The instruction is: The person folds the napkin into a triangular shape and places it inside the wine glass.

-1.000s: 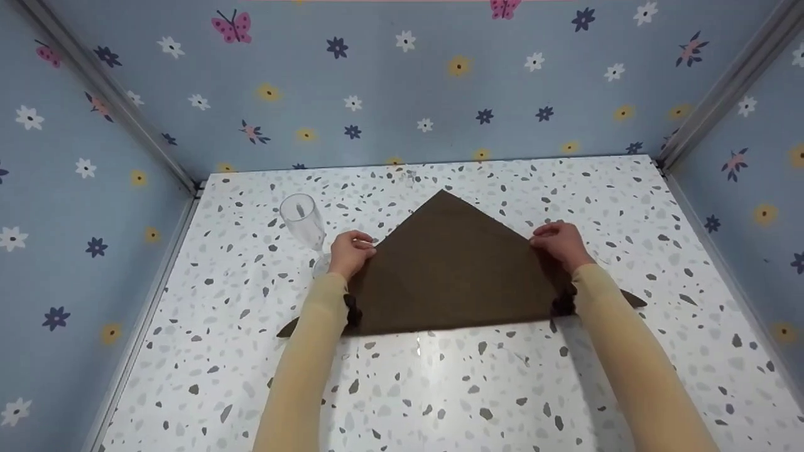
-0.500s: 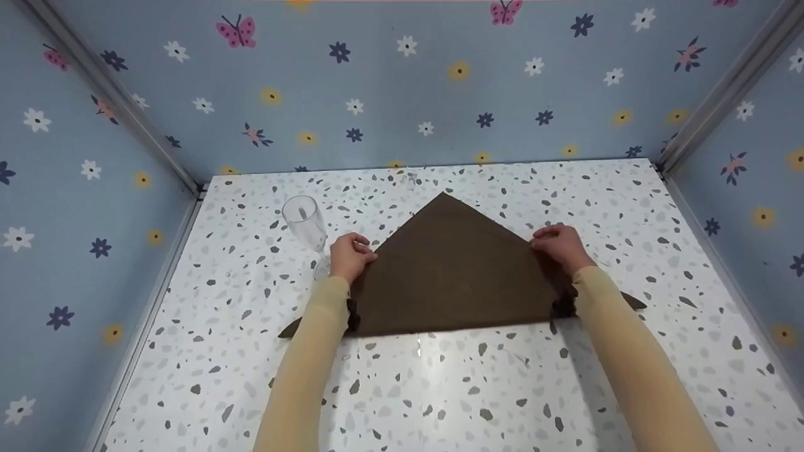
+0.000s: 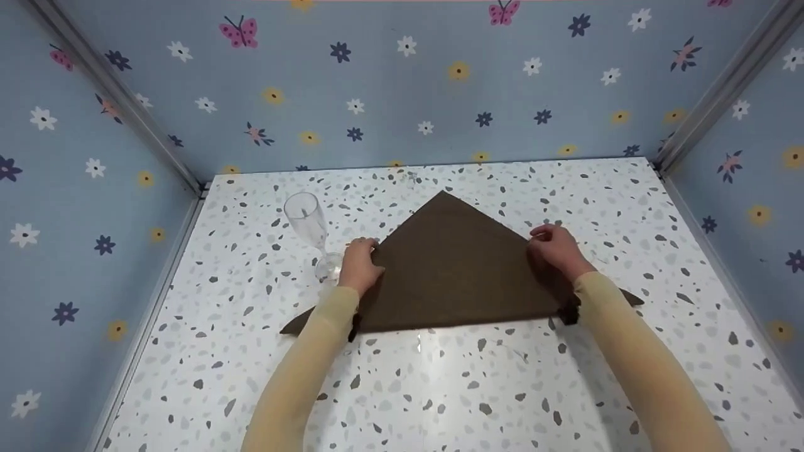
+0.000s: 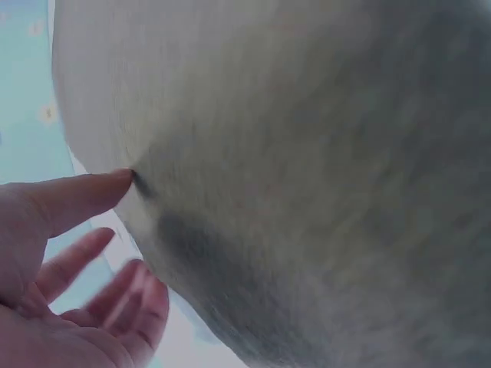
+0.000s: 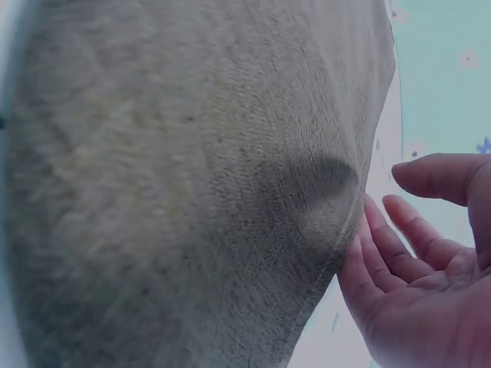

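Note:
A brown cloth [image 3: 452, 270] lies folded in a triangle, its point toward the back wall and its long edge facing me. My left hand [image 3: 359, 267] is at the left slanted edge. In the left wrist view its straight thumb [image 4: 84, 201] touches the cloth's face, and the fingers lie loosely bent beyond the edge. On the opposite slanted edge is my right hand [image 3: 559, 251]. Its fingertips touch the cloth's border in the right wrist view, while the thumb [image 5: 437, 175] stands apart from it. The sleeves partly cover both side corners.
A clear stemmed glass [image 3: 306, 220] stands just left of my left hand, its foot near the knuckles. The speckled white table [image 3: 427, 389] is bounded by flowered blue panels [image 3: 402, 81] at the back and both sides.
My left hand has shifted slightly right and turned, with its thumb now over the cloth. The right hand has turned a little at its edge. The cloth lies almost the same.

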### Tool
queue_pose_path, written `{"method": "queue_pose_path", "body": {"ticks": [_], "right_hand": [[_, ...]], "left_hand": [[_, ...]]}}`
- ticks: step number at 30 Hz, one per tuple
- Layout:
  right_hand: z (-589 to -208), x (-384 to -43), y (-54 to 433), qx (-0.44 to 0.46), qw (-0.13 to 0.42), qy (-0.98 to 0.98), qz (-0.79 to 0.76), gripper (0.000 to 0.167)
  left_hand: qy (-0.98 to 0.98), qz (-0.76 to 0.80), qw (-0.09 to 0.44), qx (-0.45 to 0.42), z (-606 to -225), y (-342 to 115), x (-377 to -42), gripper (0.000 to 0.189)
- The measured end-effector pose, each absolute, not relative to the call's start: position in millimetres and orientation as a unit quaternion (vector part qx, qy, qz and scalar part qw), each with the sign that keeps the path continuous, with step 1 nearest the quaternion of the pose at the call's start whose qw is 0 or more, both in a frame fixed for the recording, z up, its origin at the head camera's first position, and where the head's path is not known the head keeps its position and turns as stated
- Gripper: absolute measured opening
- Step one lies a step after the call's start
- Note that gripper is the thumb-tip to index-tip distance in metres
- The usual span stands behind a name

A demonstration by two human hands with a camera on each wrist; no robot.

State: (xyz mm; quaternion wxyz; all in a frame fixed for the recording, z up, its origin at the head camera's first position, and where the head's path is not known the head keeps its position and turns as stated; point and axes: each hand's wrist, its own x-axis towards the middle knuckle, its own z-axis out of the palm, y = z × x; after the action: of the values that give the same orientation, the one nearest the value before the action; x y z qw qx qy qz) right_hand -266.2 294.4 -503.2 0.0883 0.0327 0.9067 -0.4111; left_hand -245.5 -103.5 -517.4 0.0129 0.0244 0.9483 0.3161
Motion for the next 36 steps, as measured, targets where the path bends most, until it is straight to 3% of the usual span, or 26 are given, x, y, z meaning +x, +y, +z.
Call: {"method": "queue_pose_path", "body": {"ticks": [9, 21, 27, 36], "right_hand": [[-501, -249, 285, -0.042, 0.089, 0.924, -0.368, 0.047], [-511, -217, 273, -0.100, 0.108, 0.946, -0.289, 0.062], [-516, -197, 260, -0.115, 0.085, 0.953, -0.265, 0.061], [-523, -170, 238, -0.136, 0.098, 0.958, -0.234, 0.063]], "left_hand": [[0.972, 0.190, 0.109, 0.086, -521, -84, -212, 0.072], [0.969, 0.185, 0.140, 0.091, -524, -70, -184, 0.076], [0.969, 0.176, 0.144, 0.100, -525, -61, -171, 0.077], [0.960, 0.189, 0.162, 0.132, -521, -39, -150, 0.078]]}}
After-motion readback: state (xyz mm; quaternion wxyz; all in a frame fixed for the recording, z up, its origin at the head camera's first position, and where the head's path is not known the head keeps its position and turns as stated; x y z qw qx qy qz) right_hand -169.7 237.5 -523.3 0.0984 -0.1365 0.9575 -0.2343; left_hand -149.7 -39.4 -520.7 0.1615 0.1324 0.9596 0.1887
